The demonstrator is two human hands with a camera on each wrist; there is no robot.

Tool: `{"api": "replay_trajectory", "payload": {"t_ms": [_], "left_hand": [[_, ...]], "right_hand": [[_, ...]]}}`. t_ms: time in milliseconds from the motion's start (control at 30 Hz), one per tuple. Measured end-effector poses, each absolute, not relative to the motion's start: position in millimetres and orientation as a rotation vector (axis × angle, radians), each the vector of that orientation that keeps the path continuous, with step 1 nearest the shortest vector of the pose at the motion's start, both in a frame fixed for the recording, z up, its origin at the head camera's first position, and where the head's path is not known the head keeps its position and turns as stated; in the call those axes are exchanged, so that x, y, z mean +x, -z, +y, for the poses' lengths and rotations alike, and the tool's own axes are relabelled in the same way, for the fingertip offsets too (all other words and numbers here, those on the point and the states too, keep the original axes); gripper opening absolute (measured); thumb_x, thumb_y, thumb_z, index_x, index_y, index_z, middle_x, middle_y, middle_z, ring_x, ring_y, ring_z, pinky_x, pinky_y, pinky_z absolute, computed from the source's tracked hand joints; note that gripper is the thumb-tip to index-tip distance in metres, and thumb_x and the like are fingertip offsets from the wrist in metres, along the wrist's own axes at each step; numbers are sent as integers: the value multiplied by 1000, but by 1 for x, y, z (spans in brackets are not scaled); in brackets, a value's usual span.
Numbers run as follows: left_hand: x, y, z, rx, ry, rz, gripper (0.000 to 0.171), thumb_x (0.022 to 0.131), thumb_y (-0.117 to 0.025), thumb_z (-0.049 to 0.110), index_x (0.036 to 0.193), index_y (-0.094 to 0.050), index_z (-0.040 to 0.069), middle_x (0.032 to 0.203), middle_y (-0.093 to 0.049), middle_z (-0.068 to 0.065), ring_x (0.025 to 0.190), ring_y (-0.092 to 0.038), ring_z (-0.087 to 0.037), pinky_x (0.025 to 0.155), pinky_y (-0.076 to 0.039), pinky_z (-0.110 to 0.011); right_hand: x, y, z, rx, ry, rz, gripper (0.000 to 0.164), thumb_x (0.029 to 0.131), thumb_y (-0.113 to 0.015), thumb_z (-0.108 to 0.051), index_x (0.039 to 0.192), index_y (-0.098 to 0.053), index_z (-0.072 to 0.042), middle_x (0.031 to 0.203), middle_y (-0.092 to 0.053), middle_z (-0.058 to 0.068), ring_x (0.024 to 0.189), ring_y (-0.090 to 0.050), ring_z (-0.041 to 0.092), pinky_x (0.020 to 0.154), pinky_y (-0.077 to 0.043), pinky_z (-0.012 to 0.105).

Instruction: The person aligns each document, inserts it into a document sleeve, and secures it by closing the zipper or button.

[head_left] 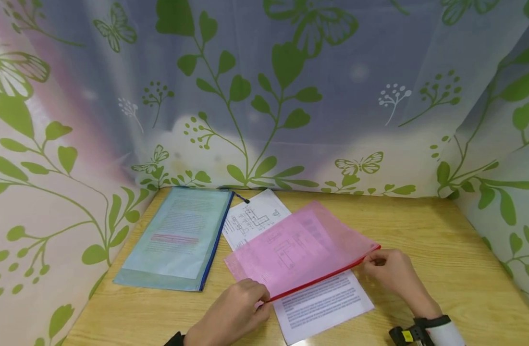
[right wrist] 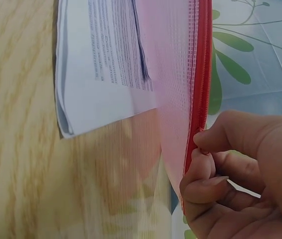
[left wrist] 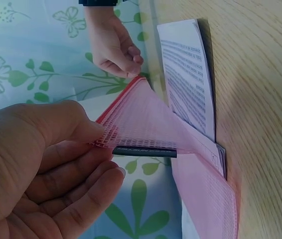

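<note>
A pink mesh zip pouch (head_left: pixel 286 250) with a red zipper (right wrist: pixel 201 64) is tilted, its zipper edge raised towards me. My left hand (head_left: pixel 234 307) pinches the left end of that edge between thumb and fingers. At the other end, my right hand (head_left: pixel 394 276) pinches the zipper edge with thumb and forefinger. Under the pouch lies a stack of printed papers (head_left: pixel 325 312), sticking out at the front. A sheet with line drawings (head_left: pixel 255 214) shows behind it. In the left wrist view a dark strip with lettering (left wrist: pixel 146 151) appears by the pouch's mesh edge.
To the left, a blue zip pouch (head_left: pixel 178 240) with printed pages inside lies flat on the wooden table (head_left: pixel 428 240). Its dark zipper pull (head_left: pixel 247 201) rests over the drawing sheet. A leaf-patterned curtain (head_left: pixel 255 96) encloses the table at the back and sides.
</note>
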State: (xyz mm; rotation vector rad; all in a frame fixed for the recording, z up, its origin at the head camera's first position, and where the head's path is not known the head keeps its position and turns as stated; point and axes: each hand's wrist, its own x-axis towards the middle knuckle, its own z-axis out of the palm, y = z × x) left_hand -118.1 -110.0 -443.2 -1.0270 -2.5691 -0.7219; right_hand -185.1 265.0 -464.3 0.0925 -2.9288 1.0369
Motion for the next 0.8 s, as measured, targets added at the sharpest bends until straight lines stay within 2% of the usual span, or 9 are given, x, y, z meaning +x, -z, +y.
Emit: {"api": "replay_trajectory", "payload": {"t_ms": [267,800], "left_hand": [[-118,441,-112,-1053,727,-2525,13,79,-80,6,77,-69,12,71,-61,9,67,-45,6,62,-38,-6],[-120,441,-114,-1035,745,-2553,11,81,-79,7,78,-70,12,72,-62,9,67,-44,5,62,-38,-6]], "right_hand": [[-185,465,265,80,-1031,-2901,6,82,-73,-8,87,-77,-8,80,-71,0,70,-56,9,61,-45,22],[-189,462,273,24,-1006,-2923,9,83,-73,-9,89,-77,-3,82,-73,4,73,-58,12,61,-46,23]]}}
